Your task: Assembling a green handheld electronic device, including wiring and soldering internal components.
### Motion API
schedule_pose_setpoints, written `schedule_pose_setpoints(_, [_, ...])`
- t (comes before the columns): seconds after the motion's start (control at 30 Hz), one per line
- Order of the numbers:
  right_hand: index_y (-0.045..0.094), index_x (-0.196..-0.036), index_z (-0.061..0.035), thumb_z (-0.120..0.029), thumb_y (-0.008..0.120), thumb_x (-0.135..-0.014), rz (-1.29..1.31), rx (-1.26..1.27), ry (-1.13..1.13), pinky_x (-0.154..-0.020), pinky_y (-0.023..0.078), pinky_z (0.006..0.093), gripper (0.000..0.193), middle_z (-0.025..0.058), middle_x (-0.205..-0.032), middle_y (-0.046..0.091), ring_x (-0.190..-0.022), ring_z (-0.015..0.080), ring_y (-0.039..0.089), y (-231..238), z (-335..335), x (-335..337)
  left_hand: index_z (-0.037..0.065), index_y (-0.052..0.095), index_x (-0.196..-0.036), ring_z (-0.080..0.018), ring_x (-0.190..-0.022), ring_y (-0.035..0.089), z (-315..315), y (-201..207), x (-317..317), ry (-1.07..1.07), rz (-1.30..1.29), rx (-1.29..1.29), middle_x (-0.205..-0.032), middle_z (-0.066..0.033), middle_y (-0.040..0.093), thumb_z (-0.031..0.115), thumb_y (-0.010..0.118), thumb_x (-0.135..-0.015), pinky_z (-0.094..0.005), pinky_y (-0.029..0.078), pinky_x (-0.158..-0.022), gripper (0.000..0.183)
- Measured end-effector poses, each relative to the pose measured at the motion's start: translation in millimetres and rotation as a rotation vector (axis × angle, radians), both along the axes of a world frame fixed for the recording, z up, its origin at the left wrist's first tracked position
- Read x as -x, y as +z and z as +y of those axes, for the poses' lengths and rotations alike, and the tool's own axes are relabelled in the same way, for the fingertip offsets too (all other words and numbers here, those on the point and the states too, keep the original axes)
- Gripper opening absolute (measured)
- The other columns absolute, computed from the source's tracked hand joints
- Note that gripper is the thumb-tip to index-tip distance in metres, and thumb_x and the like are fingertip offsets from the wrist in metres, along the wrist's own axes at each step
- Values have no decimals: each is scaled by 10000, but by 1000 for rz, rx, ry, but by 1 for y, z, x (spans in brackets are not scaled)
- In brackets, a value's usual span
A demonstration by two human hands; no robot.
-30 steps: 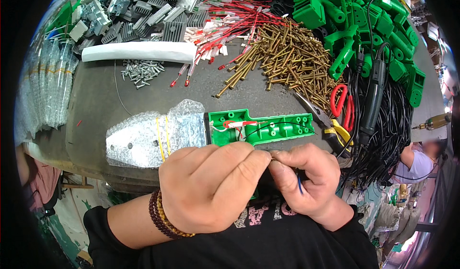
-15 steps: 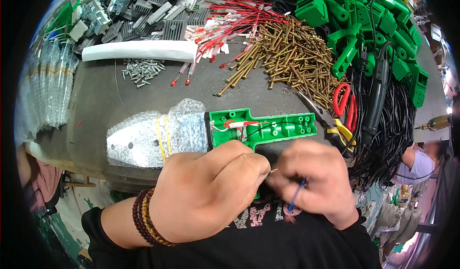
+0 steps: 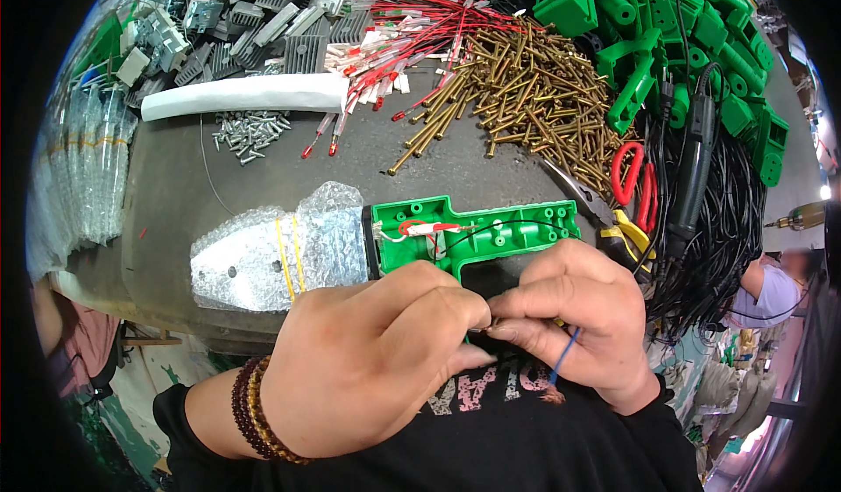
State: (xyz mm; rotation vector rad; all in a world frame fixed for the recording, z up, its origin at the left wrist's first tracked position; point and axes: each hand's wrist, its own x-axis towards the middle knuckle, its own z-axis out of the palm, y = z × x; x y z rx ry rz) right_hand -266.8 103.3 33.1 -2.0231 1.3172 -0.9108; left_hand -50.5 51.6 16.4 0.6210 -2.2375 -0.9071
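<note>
My left hand [image 3: 385,352] and my right hand [image 3: 583,321] meet fingertip to fingertip, just in front of a green plastic tool housing half [image 3: 517,238]. Both are closed in a pinch on thin wire, mostly hidden by the fingers. From my right hand's fingers hangs a blue wire [image 3: 565,358] with a frayed copper end. Inside the open housing lie a red wire [image 3: 412,226], a white wire and a black wire. Joined to the housing's left end is a metal plate wrapped in bubble wrap [image 3: 236,269], held by yellow rubber bands.
Brass-coloured screws [image 3: 526,98] are heaped behind the housing, with red-wired parts [image 3: 412,19] and grey heatsinks [image 3: 307,52] farther left. Pliers [image 3: 626,229], a black soldering iron handle [image 3: 696,159] and black cables lie right. Green housings [image 3: 648,19] pile up at back right.
My right hand has come in to touch the left fingertips, and its fingers are no longer blurred. The blue wire hangs beside it. The view has shifted slightly.
</note>
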Motion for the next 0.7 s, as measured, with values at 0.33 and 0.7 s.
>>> schedule_pose_setpoints(0.33, [727, -895, -90, -178, 787, -701, 141, 315, 64, -448, 414, 310, 221, 8, -656, 522, -521, 177, 545, -14, 0, 8, 124, 697, -861, -151, -562, 614, 3, -9, 3, 119, -94, 357, -763, 26, 667, 82, 799, -660, -281, 411, -488, 229])
schedule_pose_setpoints(0.7, [697, -835, -95, -174, 797, -654, 233, 425, 87, -447, 401, 290, 221, -7, -664, 497, -523, 154, 529, -23, -3, 14, 121, 660, -944, -136, -563, 573, 5, 0, 6, 36, -334, 534, -801, 19, 638, 193, 791, -667, -298, 369, -499, 315])
